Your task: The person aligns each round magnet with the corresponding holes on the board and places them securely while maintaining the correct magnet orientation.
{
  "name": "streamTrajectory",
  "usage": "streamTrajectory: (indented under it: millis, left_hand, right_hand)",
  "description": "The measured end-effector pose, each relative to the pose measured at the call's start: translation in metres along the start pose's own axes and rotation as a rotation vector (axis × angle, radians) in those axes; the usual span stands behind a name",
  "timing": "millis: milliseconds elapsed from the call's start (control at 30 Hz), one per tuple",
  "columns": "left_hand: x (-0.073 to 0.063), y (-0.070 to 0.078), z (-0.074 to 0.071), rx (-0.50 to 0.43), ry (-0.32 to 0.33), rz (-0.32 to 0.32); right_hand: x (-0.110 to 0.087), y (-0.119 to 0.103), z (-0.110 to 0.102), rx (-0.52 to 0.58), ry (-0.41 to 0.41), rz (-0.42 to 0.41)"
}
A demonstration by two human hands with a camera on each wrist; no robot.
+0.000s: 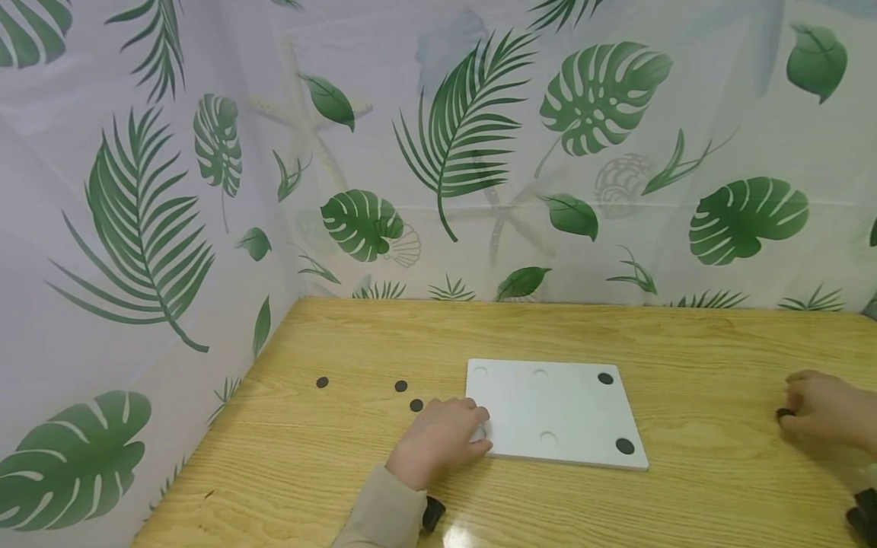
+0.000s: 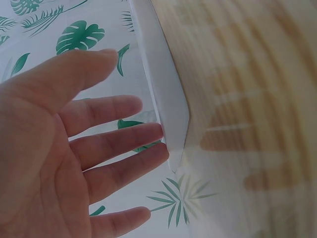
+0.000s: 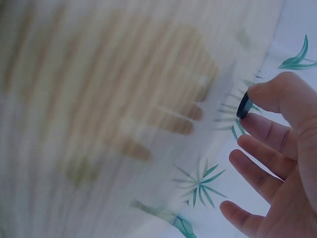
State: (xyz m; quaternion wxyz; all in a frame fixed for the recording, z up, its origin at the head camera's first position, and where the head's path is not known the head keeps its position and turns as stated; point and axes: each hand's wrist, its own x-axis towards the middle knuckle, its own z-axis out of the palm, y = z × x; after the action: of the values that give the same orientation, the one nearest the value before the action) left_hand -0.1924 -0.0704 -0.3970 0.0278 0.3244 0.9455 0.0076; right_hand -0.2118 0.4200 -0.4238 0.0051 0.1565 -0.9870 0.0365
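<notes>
A white rectangular board (image 1: pixel 582 411) with round shallow recesses lies flat on the table. Black discs sit in its two right-hand recesses, a far disc (image 1: pixel 606 378) and a near disc (image 1: pixel 625 447). My left hand (image 1: pixel 441 438) is at the board's near left corner, partly covering a recess; in the left wrist view its fingers are extended, two fingertips touching the board's edge (image 2: pixel 171 106). Well to the right of the board, my right hand (image 1: pixel 825 407) pinches a black disc (image 3: pixel 243 105) between thumb and index finger, above the table. Its other fingers are spread loosely.
Three loose black discs lie left of the board: a far-left disc (image 1: pixel 323 382), a middle disc (image 1: pixel 400 386) and one disc (image 1: pixel 416 406) just beyond the left hand. Leaf-printed sheeting (image 1: pixel 479 251) borders the wooden table (image 1: pixel 712 358) at the back and left.
</notes>
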Motion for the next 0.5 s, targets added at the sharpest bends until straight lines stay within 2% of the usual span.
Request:
streamTrajectory:
  millis: [267, 500]
  left_hand:
    - [0.002, 0.0, 0.001, 0.022, -0.012, -0.003]
    - [0.001, -0.001, 0.001, 0.026, -0.001, 0.005]
  right_hand:
    - [0.005, -0.013, -0.002, -0.026, -0.031, 0.033]
    - [0.009, -0.026, -0.004, -0.038, -0.021, 0.014]
